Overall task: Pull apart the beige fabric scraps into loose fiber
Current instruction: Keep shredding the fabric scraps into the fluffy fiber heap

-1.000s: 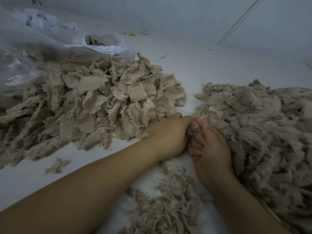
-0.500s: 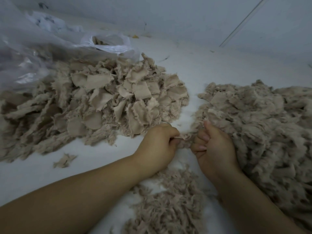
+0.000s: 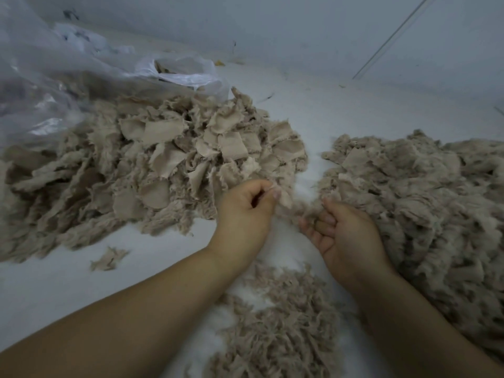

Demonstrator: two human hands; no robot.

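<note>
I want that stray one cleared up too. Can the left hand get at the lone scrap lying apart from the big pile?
Probably yes. The lone scrap lies on bare white surface left of the left hand, nothing between, though that hand pinches a scrap piece now.

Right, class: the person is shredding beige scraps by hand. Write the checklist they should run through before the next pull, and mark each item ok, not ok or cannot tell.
1. Left hand pinches the scrap between thumb and fingertip: ok.
2. Right hand grips the scrap's other end: cannot tell; its fingers are loosely curled, and fiber near them is blurred.
3. Uncut scrap pile within the left hand's reach: ok.
4. Loose fiber pile lies beside the right hand for dropping: ok.
5. Bare white surface between the piles keeps them apart: ok.
6. Plastic bag clear of the hands: ok.
</note>
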